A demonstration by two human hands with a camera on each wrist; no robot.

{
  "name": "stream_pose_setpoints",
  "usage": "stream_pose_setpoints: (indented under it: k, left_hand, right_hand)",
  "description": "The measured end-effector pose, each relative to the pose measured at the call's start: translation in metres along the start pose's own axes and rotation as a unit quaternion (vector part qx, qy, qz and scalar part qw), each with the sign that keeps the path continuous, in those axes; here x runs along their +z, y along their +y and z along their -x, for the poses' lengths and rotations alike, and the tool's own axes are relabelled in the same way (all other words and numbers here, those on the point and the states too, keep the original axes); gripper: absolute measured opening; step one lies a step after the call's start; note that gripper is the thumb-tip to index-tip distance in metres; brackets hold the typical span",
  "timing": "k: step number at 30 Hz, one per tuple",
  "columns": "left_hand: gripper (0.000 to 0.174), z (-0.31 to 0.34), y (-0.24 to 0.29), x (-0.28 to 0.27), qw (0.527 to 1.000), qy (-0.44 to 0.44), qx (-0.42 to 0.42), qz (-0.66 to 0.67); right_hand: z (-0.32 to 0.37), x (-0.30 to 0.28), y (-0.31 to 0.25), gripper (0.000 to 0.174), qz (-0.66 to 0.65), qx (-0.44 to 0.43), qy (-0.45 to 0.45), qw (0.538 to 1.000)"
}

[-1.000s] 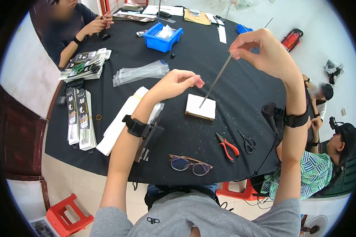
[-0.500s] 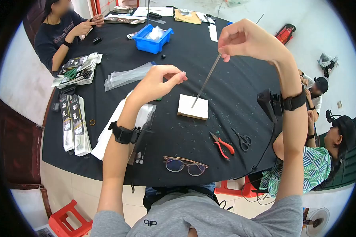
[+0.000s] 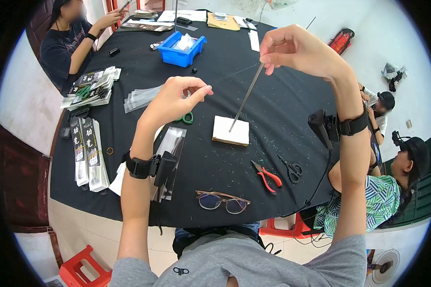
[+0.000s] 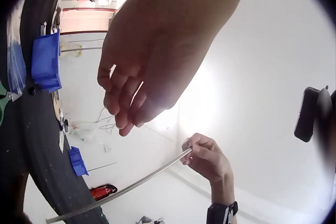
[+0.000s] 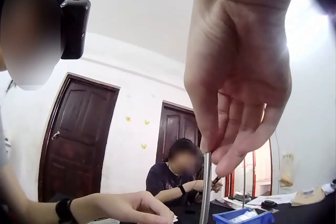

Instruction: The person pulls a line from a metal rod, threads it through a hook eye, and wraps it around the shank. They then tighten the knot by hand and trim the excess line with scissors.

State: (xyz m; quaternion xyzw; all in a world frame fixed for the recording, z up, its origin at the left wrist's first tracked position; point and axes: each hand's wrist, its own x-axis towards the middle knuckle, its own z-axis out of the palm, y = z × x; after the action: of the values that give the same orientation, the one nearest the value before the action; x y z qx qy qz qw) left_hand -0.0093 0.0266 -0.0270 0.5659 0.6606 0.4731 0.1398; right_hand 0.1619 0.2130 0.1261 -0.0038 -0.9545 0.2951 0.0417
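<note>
High over the table, my right hand (image 3: 299, 50) pinches the top of a thin, greyish metal-looking rod (image 3: 246, 98) between thumb and fingers. The rod slants down, its lower end meeting the top of a white block (image 3: 231, 128) with a brownish side. In the right wrist view the rod (image 5: 206, 187) runs down from the fingertips. My left hand (image 3: 175, 98) hovers left of the block, fingers bent and thumb tip close to the fingertips. In the left wrist view the left hand (image 4: 152, 61) shows its fingers loosely bent; I cannot tell whether a fine strand is between them.
Red-handled pliers (image 3: 267, 177), black scissors (image 3: 292, 170) and eyeglasses (image 3: 221, 203) lie nearer the table edge. Green-handled scissors (image 3: 187, 117), clear sleeves (image 3: 167, 162) and printed packets (image 3: 88, 153) lie left. A blue bin (image 3: 181, 50) stands farther back. Other people sit around.
The left hand has drawn away to the left of the rod, uncovering the green-handled scissors. The right hand still pinches the rod, whose lower end stays at the block. The head view has shifted slightly.
</note>
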Motion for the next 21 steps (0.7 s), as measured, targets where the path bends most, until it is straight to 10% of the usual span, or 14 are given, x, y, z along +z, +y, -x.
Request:
stream_pose_setpoints:
  k: [21]
  left_hand:
    - [0.024,-0.005,-0.011,0.009,0.999,-0.007,0.017,0.05]
  right_hand:
    - [0.004,0.006,-0.007,0.012,0.007,0.054,0.063,0.997]
